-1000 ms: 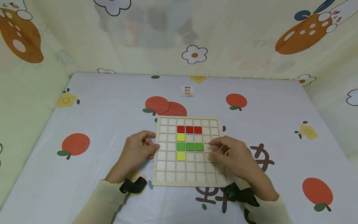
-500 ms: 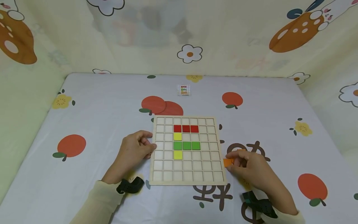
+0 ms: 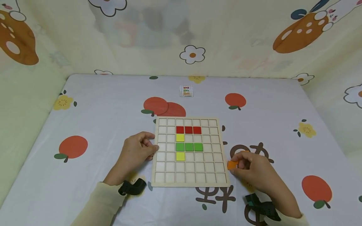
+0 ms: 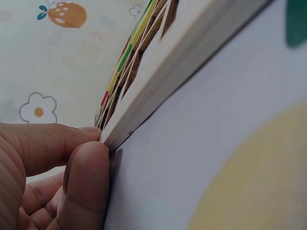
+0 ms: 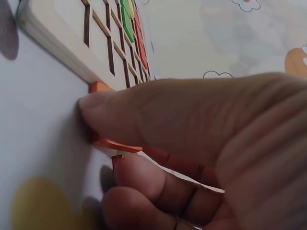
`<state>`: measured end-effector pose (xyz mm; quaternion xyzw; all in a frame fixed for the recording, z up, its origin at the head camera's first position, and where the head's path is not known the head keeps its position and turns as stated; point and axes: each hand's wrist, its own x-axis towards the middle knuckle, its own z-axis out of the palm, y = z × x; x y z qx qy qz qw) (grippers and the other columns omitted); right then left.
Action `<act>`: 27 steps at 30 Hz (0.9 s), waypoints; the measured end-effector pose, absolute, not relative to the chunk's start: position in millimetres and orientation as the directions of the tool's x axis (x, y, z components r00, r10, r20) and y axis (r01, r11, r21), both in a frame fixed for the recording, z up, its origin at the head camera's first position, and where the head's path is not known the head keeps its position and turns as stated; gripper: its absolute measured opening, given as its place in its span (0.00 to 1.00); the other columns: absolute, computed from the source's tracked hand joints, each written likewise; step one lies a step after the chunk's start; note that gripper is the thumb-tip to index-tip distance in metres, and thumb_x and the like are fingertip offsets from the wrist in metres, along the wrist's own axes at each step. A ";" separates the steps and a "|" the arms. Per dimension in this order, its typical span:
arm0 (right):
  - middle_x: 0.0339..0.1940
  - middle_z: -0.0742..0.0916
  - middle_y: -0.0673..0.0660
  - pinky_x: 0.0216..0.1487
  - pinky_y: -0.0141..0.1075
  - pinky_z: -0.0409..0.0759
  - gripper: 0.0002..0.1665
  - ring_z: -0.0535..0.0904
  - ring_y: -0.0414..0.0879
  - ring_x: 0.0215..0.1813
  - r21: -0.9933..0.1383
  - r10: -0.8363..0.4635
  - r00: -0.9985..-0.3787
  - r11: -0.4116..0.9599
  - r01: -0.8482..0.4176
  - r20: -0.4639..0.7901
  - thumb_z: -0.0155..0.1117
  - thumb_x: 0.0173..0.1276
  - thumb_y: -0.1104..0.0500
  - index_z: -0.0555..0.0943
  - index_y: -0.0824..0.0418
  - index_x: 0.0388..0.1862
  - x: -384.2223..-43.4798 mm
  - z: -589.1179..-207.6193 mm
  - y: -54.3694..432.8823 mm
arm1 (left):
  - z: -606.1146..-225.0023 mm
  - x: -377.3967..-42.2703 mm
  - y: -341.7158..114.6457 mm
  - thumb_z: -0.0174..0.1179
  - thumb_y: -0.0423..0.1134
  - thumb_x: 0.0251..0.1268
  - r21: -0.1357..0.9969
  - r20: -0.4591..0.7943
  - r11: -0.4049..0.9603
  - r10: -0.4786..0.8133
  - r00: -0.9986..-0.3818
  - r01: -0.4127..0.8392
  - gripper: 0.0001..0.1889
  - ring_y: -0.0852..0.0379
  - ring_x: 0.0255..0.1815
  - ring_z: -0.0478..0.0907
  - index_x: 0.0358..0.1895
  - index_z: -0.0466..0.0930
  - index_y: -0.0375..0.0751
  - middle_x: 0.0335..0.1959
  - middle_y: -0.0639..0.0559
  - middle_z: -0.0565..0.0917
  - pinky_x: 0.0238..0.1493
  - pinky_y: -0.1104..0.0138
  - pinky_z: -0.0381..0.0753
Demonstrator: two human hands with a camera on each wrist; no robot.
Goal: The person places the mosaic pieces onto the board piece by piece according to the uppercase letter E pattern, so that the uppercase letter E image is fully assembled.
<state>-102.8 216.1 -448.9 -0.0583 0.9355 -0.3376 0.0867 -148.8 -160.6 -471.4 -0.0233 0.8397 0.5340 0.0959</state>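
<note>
A square wooden grid board point(image 3: 190, 185) lies flat on the table. Set in its cells are three red tiles point(image 3: 188, 130), three green tiles point(image 3: 189, 147) and two yellow tiles, the upper yellow tile point(image 3: 180, 137) under the red row. My left hand point(image 3: 139, 148) holds the board's left edge with thumb and index fingertips. Just off the right edge, my right hand point(image 3: 250, 166) pinches an orange tile point(image 3: 232, 165) close over the table; its thumb covers much of the tile in the right wrist view. More orange point(image 3: 245, 151) shows behind the fingers.
A small card with a coloured grid picture point(image 3: 186, 91) lies beyond the board near the back. The white tablecloth point(image 3: 113, 106) carries printed fruit, flowers and brown lettering. A patterned cloth wall point(image 3: 226, 37) rises behind the table.
My right hand has moved from over the board's right side to beside it, where it now pinches an orange tile. My left hand stays at the left edge.
</note>
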 end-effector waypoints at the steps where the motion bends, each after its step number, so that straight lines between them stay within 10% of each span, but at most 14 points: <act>1: 0.25 0.79 0.50 0.23 0.31 0.71 0.14 0.73 0.41 0.26 -0.642 -0.163 -0.980 0.765 -0.052 -0.115 0.81 0.57 0.64 0.84 0.60 0.40 -102.5 -448.4 215.7 | -471.4 -148.9 -160.6 0.72 0.30 0.63 0.893 -0.186 0.426 0.064 -0.981 -0.141 0.18 0.56 0.20 0.80 0.56 0.82 0.32 0.29 0.47 0.82 0.27 0.70 0.84; 18: 0.37 0.90 0.55 0.30 0.33 0.84 0.08 0.86 0.41 0.29 -0.790 -0.181 -0.981 0.610 -0.060 -0.065 0.75 0.66 0.67 0.87 0.63 0.43 -102.2 -450.7 213.1 | -469.3 -148.0 -159.3 0.72 0.29 0.63 0.893 -0.192 0.422 0.047 -0.980 -0.154 0.18 0.56 0.20 0.80 0.55 0.83 0.32 0.28 0.46 0.81 0.26 0.70 0.83; 27: 0.37 0.88 0.53 0.33 0.31 0.82 0.20 0.80 0.41 0.32 -0.750 -0.190 -0.982 0.651 -0.112 -0.018 0.78 0.57 0.72 0.88 0.63 0.49 -100.7 -452.0 211.9 | -468.7 -147.6 -158.5 0.71 0.29 0.62 0.889 -0.182 0.434 0.049 -0.982 -0.143 0.17 0.56 0.19 0.79 0.55 0.83 0.33 0.27 0.47 0.81 0.25 0.71 0.82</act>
